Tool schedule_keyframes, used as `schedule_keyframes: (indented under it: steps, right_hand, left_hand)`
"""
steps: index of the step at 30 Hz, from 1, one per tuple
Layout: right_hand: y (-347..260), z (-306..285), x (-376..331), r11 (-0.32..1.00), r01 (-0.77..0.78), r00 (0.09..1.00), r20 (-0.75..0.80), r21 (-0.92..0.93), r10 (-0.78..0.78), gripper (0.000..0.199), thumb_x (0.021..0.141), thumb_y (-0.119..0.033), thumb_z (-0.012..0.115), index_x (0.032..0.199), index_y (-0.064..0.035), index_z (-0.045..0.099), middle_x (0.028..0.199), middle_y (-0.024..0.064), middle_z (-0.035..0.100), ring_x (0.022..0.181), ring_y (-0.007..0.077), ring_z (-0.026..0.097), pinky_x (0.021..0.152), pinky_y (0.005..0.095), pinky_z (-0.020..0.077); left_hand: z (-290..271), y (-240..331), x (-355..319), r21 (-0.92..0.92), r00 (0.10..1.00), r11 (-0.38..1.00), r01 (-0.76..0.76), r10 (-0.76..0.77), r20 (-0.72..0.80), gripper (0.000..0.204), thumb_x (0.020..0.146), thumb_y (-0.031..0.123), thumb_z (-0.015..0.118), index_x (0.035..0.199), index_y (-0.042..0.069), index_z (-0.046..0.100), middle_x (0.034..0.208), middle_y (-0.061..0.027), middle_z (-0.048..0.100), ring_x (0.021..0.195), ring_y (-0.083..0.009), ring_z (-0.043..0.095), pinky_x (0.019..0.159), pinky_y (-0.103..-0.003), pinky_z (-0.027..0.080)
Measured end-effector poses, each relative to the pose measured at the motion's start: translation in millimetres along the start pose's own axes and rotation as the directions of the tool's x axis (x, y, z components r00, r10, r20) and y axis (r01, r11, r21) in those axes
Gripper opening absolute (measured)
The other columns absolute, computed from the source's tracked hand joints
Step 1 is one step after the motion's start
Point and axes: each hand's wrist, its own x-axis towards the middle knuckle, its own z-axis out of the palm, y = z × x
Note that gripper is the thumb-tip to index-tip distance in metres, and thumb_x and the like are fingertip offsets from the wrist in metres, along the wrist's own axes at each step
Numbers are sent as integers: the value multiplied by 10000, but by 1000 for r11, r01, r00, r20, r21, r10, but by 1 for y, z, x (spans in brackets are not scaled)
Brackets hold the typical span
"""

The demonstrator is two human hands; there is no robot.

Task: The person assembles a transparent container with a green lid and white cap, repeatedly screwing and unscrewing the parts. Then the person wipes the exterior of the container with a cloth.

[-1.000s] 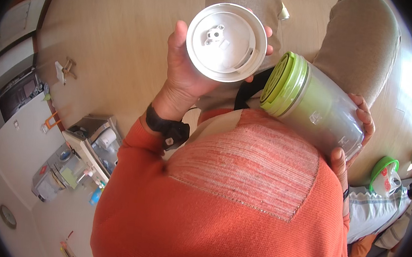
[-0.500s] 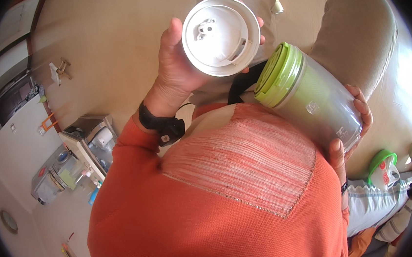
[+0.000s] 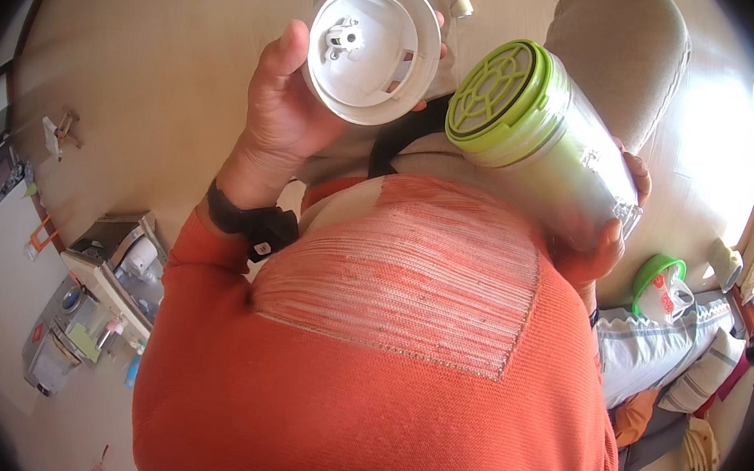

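My left hand is closed around a round white plastic cap, thumb on one side and fingertips showing past the far rim. Its hollow inside faces me, with a small fitting and a slot in it. In my right hand lies a clear cylindrical container, gripped near its bottom end and tilted. A lime-green grille lid with a spoked pattern closes its upper end, which points toward the white cap. The two are a short way apart, over my lap. A black band circles my left wrist.
Off to the right are a green-rimmed basket and a bed or couch with a striped cushion. At left stand a small wooden stool and an open-fronted cabinet with household things.
The container has turned so the top of its green grille lid faces me more. Cap, container and both hands appear farther left, as does the whole room.
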Motion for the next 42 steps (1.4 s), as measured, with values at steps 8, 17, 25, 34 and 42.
schedule_keyframes:
  steps: [8,17,25,34,42]
  right_hand:
    - [-15,12,7,973,-227,959,-162,48,232,721,914,-480,630,1474,-108,370,1385,152,528,1290,303,531,1083,438,453]
    - [-22,16,11,953,-301,929,-219,22,298,663,948,-491,564,1471,-118,398,1374,154,570,1249,289,571,1018,429,493]
    - [-22,11,15,950,-304,926,-211,70,312,614,969,-471,542,1446,-100,436,1352,148,589,1238,283,584,1020,430,498]
    - [-24,-2,20,909,-346,918,-117,232,379,495,1018,-415,526,1391,-92,549,1349,106,625,1250,275,596,1071,456,471]
    - [-29,-5,30,859,-405,876,-135,313,463,529,1011,-459,539,1365,-67,564,1368,119,609,1241,297,593,1059,493,478]
  left_hand:
    - [-3,-2,2,-22,999,999,-31,31,-29,1032,902,707,598,1579,-14,304,1562,-349,373,1406,-480,464,1065,-584,515]
    - [-2,-10,-3,-51,998,999,15,-18,-54,960,895,608,644,1560,-14,339,1554,-287,431,1413,-435,473,1145,-574,438]
    - [6,-10,-2,-117,998,992,56,-57,-11,903,894,555,645,1538,-18,375,1527,-261,478,1403,-390,497,1163,-561,419]
    - [16,-7,8,-60,993,992,107,-104,60,745,987,511,588,1502,0,418,1441,-185,558,1301,-309,582,1047,-545,534]
    - [27,-1,25,-80,991,989,121,-116,65,667,1029,536,539,1485,54,466,1401,-135,597,1246,-275,621,959,-540,594]
